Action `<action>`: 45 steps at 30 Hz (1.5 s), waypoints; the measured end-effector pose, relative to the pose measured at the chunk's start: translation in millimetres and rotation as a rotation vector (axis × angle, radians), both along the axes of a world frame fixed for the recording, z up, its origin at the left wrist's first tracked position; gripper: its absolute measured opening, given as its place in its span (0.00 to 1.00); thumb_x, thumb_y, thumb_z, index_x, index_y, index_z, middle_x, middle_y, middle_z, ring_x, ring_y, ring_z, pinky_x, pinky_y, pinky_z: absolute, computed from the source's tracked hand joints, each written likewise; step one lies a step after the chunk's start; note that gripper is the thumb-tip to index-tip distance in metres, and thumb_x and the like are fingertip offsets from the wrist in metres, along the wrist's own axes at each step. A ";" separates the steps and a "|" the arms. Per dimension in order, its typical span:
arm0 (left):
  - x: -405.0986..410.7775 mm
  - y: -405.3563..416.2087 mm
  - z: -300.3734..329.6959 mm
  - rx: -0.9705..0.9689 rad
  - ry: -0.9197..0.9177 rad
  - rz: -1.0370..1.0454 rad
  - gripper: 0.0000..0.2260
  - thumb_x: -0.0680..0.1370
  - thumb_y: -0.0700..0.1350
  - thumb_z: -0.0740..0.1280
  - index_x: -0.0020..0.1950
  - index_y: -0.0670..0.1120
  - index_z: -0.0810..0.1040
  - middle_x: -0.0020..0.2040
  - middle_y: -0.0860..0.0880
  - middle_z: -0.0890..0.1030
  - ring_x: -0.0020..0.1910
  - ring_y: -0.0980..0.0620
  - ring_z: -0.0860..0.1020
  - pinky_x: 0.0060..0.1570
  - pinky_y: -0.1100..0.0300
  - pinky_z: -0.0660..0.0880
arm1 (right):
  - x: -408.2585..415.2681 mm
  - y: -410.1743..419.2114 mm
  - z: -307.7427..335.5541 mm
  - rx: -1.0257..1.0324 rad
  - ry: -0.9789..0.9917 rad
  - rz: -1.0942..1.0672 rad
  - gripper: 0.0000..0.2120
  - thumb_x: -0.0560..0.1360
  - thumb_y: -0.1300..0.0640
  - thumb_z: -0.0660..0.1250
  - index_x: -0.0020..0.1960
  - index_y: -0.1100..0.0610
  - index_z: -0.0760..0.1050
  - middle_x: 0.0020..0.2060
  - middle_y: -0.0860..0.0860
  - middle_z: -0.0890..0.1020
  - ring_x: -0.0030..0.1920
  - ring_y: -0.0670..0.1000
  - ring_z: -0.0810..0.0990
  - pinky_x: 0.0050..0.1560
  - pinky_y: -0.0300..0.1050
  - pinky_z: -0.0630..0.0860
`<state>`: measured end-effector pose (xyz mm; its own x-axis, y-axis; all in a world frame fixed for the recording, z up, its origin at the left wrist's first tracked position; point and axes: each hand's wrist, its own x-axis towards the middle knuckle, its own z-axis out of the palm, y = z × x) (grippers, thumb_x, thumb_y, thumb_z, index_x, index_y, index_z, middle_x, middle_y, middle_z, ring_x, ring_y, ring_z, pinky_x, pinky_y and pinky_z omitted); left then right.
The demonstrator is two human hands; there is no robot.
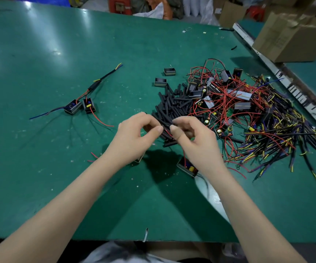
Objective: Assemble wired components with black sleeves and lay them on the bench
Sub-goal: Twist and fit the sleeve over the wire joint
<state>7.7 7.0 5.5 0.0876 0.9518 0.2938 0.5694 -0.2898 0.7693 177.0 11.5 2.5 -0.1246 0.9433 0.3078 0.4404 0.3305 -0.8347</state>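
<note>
Green worktop (58,54) fills most of what you see, with brown boxes (293,35) stacked past its far right edge. Your left hand (134,133) and your right hand (195,137) meet in the middle, just above a pile of black sleeves (172,107). Both sets of fingers are curled in tight, and together they pinch a thin red wire (167,132) between them. That wire runs down to a small black box part (188,168) lying on the worktop under your right wrist. A big tangle of wires and parts (248,114) sits to the right of the sleeves. Two finished parts (81,106) with long wires lie well apart on the left side.
</note>
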 end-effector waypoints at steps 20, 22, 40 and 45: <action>-6.6 -5.1 -3.8 -0.323 -0.339 -0.137 0.05 0.77 0.45 0.67 0.45 0.54 0.82 0.36 0.58 0.82 0.35 0.62 0.74 0.37 0.71 0.69 | -17.3 -10.7 -3.7 -0.265 0.440 -0.056 0.07 0.76 0.62 0.68 0.49 0.52 0.80 0.41 0.45 0.83 0.41 0.38 0.79 0.45 0.31 0.74; -0.3 -7.5 -4.1 -0.302 -0.375 -0.128 0.05 0.77 0.44 0.68 0.45 0.54 0.82 0.36 0.59 0.82 0.36 0.63 0.76 0.38 0.72 0.69 | -22.2 -11.7 -4.4 -0.244 0.531 -0.113 0.07 0.76 0.63 0.68 0.48 0.52 0.80 0.38 0.44 0.83 0.39 0.38 0.78 0.44 0.31 0.74; 28.9 -16.1 -7.7 -0.292 -0.676 0.010 0.10 0.81 0.40 0.61 0.46 0.47 0.82 0.39 0.54 0.85 0.41 0.60 0.82 0.41 0.72 0.73 | -23.6 -29.4 -13.9 0.104 0.010 -0.142 0.18 0.78 0.65 0.63 0.65 0.52 0.71 0.57 0.39 0.80 0.64 0.46 0.74 0.64 0.48 0.68; 24.5 -15.0 -6.7 -0.311 -0.602 0.059 0.11 0.81 0.43 0.61 0.41 0.46 0.80 0.31 0.56 0.76 0.33 0.61 0.72 0.37 0.71 0.68 | -12.3 -25.8 1.4 -0.001 -0.044 0.006 0.17 0.78 0.64 0.62 0.65 0.52 0.70 0.56 0.40 0.81 0.61 0.43 0.75 0.62 0.42 0.68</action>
